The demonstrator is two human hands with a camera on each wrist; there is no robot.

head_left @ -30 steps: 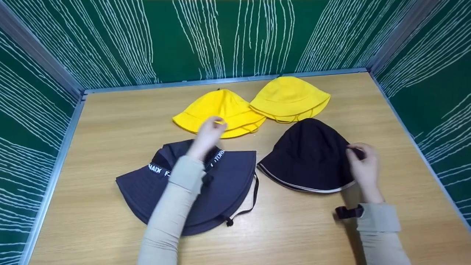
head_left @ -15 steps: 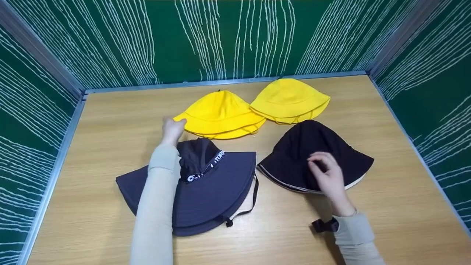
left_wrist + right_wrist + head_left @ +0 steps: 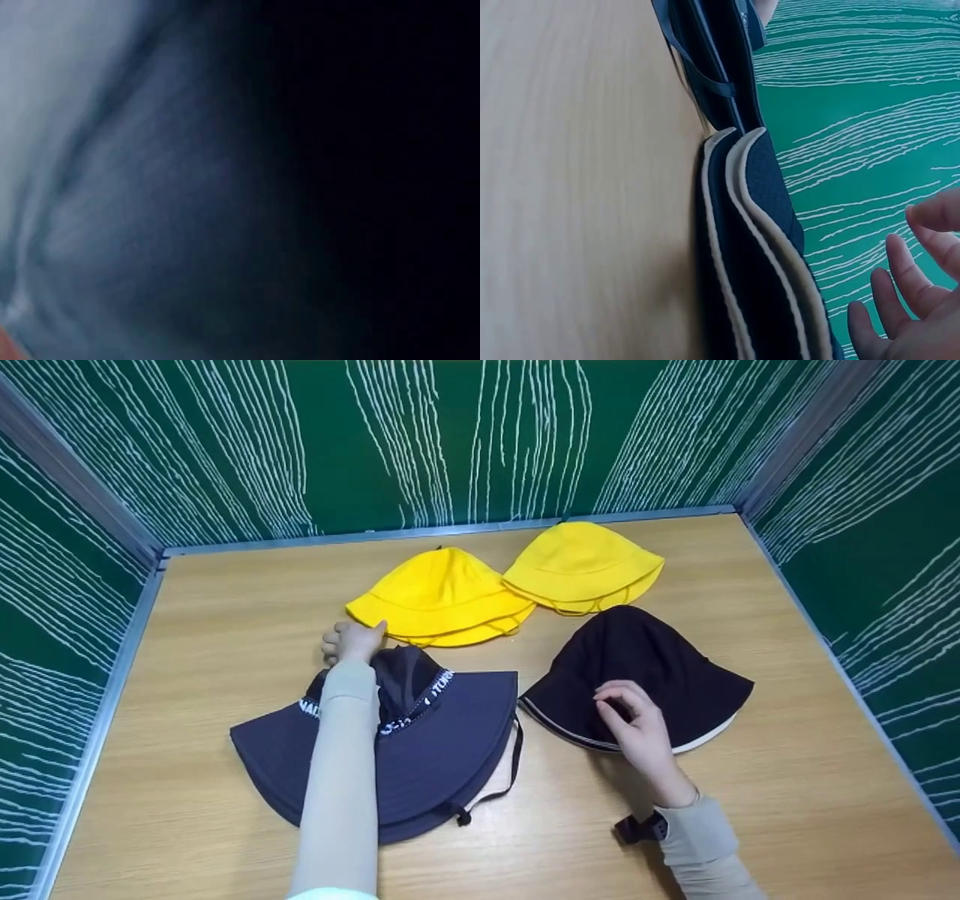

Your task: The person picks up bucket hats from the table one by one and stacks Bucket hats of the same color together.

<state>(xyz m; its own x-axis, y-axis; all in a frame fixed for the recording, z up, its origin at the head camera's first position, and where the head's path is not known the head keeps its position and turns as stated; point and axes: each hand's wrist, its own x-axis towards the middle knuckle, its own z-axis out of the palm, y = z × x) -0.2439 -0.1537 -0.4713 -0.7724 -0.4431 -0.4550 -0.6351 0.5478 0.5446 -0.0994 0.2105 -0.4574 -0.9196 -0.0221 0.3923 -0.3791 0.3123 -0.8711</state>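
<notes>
Head view downward, right wrist low, both showing black hat (image 3: 641, 656), left near cloth (image 3: 150, 187)

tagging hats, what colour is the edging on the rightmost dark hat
The edging is pale cream, clearest in the right wrist view.

Your left grip (image 3: 354, 643), which a second ago was in front of the middle of the left yellow hat (image 3: 442, 594) and half a second ago at the left tip of its brim, has now dropped back toward you, just below that tip. Your left sleeve (image 3: 341, 787) has swung rightward in the last half second, showing the lettering (image 3: 308, 708) on the band's left side again. Your right grip (image 3: 641, 731) has gone from the right edge of the black hat (image 3: 645, 660), now uncovered, to the left part of its front. Your head view has shifted slightly.
</notes>
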